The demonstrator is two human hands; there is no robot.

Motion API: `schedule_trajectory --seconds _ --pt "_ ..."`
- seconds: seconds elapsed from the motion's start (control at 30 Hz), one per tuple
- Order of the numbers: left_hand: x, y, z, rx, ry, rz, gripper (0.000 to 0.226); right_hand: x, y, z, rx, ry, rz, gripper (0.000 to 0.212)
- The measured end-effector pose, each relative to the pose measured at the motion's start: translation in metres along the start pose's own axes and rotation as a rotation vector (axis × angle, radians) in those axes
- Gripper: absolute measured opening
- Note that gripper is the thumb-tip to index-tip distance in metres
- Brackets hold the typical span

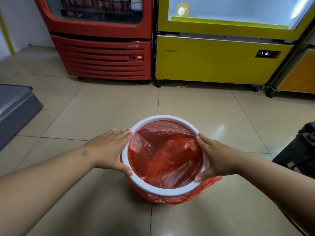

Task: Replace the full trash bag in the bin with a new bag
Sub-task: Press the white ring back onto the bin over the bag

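Observation:
A round bin stands on the tiled floor, low in the middle of the head view. Its white ring rim (163, 193) clamps a red plastic bag (167, 155) that lines the inside and hangs out below the ring. The bag looks empty and crumpled. My left hand (112, 149) rests on the ring's left side, thumb hooked over the inner edge, fingers flat and stretched forward. On the ring's right side lies my right hand (214, 155), thumb over the inner edge near the front.
A red drinks cooler (105, 53) and a yellow cabinet (218, 60) stand against the far wall. A grey metal box (15, 109) lies at the left edge. A black object (300, 147) sits at the right edge, close to my right arm.

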State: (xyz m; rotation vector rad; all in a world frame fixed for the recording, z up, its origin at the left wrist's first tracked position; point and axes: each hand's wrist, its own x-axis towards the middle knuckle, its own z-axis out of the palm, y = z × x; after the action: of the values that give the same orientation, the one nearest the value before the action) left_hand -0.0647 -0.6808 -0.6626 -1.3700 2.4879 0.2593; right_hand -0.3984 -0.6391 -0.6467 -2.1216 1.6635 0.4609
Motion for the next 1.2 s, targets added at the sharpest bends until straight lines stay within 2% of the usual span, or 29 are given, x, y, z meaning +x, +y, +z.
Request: schedule_trajectory --seconds 0.1,0.2,0.3,0.5,0.63,0.73,0.8,0.9,1.0,1.1,1.2 --pt "0.004 0.001 -0.012 0.006 0.003 0.005 0.140 0.003 -0.003 -0.018 0.024 0.006 0.008 0.133" --pt "0.015 0.003 -0.024 -0.116 0.056 -0.026 0.123 0.021 -0.005 -0.030 0.111 0.113 0.021 0.106" --pt "0.031 0.010 -0.029 -0.156 0.072 -0.054 0.110 0.046 -0.009 -0.029 0.093 0.139 0.048 0.083" --pt "0.053 0.015 -0.018 -0.330 0.061 -0.140 0.069 0.075 -0.018 -0.026 0.155 0.220 0.053 0.064" --pt "0.057 0.017 -0.011 -0.426 0.098 -0.151 0.060 0.079 -0.020 -0.022 0.177 0.290 0.057 0.056" --pt "0.056 0.019 -0.010 -0.363 0.098 -0.149 0.063 0.079 -0.025 -0.023 0.148 0.272 0.071 0.058" --pt "0.053 0.020 -0.013 -0.266 0.097 -0.143 0.072 0.074 -0.026 -0.028 0.081 0.225 0.065 0.068" --pt "0.039 0.022 -0.017 -0.222 0.056 -0.151 0.105 0.052 -0.033 -0.028 0.056 0.215 0.024 0.097" --pt "0.014 0.027 -0.011 -0.217 -0.011 -0.102 0.133 0.021 -0.046 -0.010 0.007 0.167 -0.108 0.123" --pt "-0.003 0.036 0.002 -0.177 -0.027 -0.021 0.139 -0.004 -0.053 0.012 -0.071 0.108 -0.174 0.129" --pt "-0.008 0.039 0.009 -0.170 -0.023 0.001 0.136 -0.013 -0.054 0.023 -0.098 0.095 -0.132 0.129"
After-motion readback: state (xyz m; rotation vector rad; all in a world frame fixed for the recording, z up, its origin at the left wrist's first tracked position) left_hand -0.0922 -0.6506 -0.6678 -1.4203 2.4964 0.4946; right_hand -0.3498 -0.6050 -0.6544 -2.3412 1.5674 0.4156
